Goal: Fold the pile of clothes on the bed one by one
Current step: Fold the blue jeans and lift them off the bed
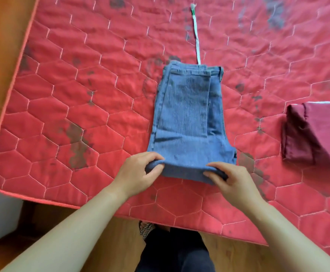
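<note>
A pair of blue jeans [187, 118] lies folded lengthwise in the middle of the red quilted mattress [81, 107], with its waistband at the far end. The near end is a folded edge. My left hand [138, 173] pinches that edge at its left corner. My right hand [229, 179] grips the same edge at its right corner. A white drawstring [196, 36] runs away from the waistband toward the far side of the bed.
A folded maroon garment [315, 134] lies at the right edge of view on the mattress. The mattress's near edge [160, 220] runs just below my forearms, above a wooden floor and my dark trouser legs. A wooden bed frame [1, 55] borders the left.
</note>
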A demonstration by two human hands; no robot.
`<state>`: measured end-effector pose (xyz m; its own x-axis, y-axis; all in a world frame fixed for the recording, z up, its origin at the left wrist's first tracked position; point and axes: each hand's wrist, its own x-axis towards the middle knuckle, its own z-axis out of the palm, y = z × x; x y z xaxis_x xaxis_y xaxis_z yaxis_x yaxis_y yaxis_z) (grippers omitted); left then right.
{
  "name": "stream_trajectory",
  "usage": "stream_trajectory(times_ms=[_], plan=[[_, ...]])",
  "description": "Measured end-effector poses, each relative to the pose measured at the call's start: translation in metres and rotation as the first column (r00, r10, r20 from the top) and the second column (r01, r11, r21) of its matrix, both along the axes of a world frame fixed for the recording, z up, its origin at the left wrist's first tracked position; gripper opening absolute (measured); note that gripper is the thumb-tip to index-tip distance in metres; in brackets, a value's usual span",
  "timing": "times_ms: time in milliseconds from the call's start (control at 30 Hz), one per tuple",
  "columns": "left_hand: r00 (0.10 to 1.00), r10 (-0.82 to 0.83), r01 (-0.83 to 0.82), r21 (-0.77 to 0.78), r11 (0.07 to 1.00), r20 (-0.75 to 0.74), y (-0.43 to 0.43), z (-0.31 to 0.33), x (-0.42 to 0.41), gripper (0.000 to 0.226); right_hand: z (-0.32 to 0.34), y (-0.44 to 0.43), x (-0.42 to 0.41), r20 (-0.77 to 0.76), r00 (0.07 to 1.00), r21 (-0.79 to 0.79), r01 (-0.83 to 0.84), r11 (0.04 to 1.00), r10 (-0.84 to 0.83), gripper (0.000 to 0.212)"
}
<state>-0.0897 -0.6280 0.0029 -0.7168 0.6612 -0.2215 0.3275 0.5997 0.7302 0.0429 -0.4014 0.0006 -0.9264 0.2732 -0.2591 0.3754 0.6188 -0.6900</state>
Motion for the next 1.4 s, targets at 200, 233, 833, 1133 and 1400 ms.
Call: stream_trajectory(times_ms=[200, 233, 833, 1133, 1400], plan=[[0.98, 0.198, -0.192, 0.149, 0.97, -0.024, 0.066, 0.041, -0.079, 0.008, 0.037, 0.06, -0.093, -0.182, 0.974, -0.038, 0.128, 0.991, -0.133, 0.012], [0.964, 0.265, -0.257, 0.181, 0.949, -0.024, 0.082, 0.039, -0.099, 0.007, 0.036, 0.071, -0.116, -0.219, 0.96, -0.043, 0.17, 0.985, -0.175, 0.013], [0.837, 0.536, -0.535, 0.044, 0.844, -0.106, 0.118, -0.094, -0.143, 0.048, -0.103, 0.062, -0.156, -0.025, 0.849, 0.057, 0.529, 0.847, -0.528, 0.047], [0.884, 0.445, -0.467, -0.266, 0.844, -0.14, 0.137, -0.11, -0.191, 0.066, -0.112, 0.089, -0.208, -0.034, 0.875, 0.104, 0.483, 0.87, -0.482, 0.067], [0.889, 0.396, -0.441, -0.201, 0.875, -0.229, 0.145, -0.123, -0.17, 0.081, -0.13, 0.056, -0.195, -0.011, 0.862, 0.208, 0.497, 0.842, -0.506, 0.065]])
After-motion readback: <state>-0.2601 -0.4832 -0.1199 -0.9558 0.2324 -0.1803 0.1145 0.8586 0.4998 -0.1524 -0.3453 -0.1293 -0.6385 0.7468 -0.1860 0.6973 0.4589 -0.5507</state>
